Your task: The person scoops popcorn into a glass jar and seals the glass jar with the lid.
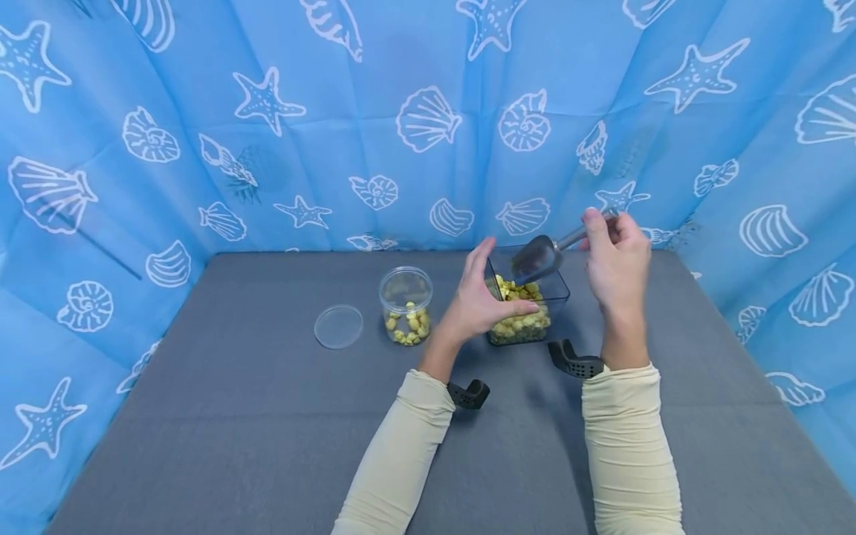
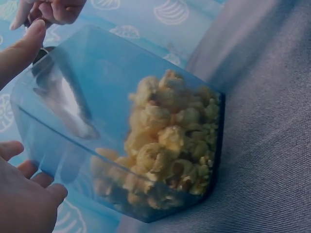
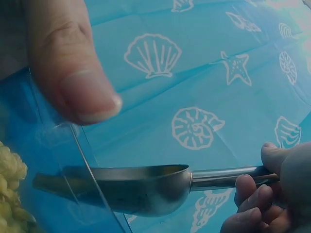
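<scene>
A clear square-sided container (image 1: pixel 555 290) of yellow popcorn (image 2: pixel 160 141) stands on the table. My left hand (image 1: pixel 476 297) grips it from the left, thumb along the near wall and fingers at the far rim. In my right hand (image 1: pixel 618 260) is the handle of a metal scoop (image 3: pixel 146 189), pinched between thumb and fingers. The scoop slants down to the left, its bowl inside the container's mouth above the popcorn. Through the clear wall, the left wrist view shows the popcorn heaped unevenly at the bottom.
Left of the container stands a round clear jar (image 1: pixel 406 286) with some popcorn at its bottom. A round translucent lid (image 1: pixel 339 327) lies flat beside the jar. Behind the grey table (image 1: pixel 281 446) hangs a blue curtain (image 1: pixel 374 156) with white shell prints.
</scene>
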### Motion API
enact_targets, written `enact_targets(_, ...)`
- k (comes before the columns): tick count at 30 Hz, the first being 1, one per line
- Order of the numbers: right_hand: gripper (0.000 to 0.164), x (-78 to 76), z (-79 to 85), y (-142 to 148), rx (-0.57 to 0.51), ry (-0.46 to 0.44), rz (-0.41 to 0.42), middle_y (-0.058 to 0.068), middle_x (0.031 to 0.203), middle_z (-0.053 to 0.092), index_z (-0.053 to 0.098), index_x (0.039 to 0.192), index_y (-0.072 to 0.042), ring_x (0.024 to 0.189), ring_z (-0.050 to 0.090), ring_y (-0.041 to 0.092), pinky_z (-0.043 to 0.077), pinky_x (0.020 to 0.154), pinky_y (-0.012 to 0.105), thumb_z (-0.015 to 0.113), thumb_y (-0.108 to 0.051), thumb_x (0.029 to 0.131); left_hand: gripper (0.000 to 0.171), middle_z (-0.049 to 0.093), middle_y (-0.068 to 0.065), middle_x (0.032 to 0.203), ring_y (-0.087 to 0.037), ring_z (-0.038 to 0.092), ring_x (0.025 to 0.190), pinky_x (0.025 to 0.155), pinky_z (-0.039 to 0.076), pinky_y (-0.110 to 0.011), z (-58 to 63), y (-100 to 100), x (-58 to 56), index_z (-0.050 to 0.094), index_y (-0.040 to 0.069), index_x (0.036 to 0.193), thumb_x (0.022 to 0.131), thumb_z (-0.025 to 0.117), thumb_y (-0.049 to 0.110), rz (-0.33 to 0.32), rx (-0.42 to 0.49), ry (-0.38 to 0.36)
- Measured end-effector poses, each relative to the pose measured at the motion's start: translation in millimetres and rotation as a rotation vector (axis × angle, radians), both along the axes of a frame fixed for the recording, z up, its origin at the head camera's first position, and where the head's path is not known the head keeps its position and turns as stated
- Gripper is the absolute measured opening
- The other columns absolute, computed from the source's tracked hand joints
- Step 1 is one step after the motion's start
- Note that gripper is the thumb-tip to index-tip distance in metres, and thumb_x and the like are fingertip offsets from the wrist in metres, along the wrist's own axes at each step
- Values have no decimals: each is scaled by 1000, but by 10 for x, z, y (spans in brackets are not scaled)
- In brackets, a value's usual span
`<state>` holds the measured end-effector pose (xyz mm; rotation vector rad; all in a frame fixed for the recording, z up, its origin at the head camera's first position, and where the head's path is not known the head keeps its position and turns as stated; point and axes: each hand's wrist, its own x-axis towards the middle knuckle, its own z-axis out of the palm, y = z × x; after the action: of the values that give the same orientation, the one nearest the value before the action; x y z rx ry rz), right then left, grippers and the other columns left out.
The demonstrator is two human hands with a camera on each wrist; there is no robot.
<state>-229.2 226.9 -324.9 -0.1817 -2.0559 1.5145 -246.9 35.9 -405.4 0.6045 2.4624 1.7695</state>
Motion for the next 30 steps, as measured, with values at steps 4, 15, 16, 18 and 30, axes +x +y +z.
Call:
enact_targets(4,22,18,16,1,57,5,-1,-14,69,60,68,96,-19,56,51,5,39,50,18,62,-40,101,123,7,5,172,-27,17,160,123,31,-57,-25,29,-21,4,38,164,76,91,40,1,-5,-4)
enact_targets(15,40,46,33,1,224,-55,7,-14,75,58,69,110,-11,64,56,7,43,55,17,58,-49,102,120,6,6,173,-28,17,159,122,31,-59,-96,24,-44,5,43,163,77,89,42,-8,16,-28)
enact_targets(16,40,45,29,-1,232,-62,15,-14,76,58,69,111,-11,64,55,8,43,55,18,57,-49,102,119,5,7,173,-28,16,159,122,31,-59,-108,19,-47,4,44,162,78,89,42,-13,17,-27)
enact_targets(18,41,38,17,-1,245,-72,35,-12,78,59,69,114,-11,64,54,7,43,56,18,57,-48,102,117,4,6,173,-28,15,160,122,30,-60,-130,9,-52,4,46,161,79,88,40,-21,22,-21)
enact_targets(30,46,45,2,5,414,-137,199,3,91,65,68,121,-16,57,57,6,44,51,24,50,-54,104,115,1,9,173,-24,10,161,123,27,-60,-207,-2,-57,1,45,162,84,84,38,-36,41,-9)
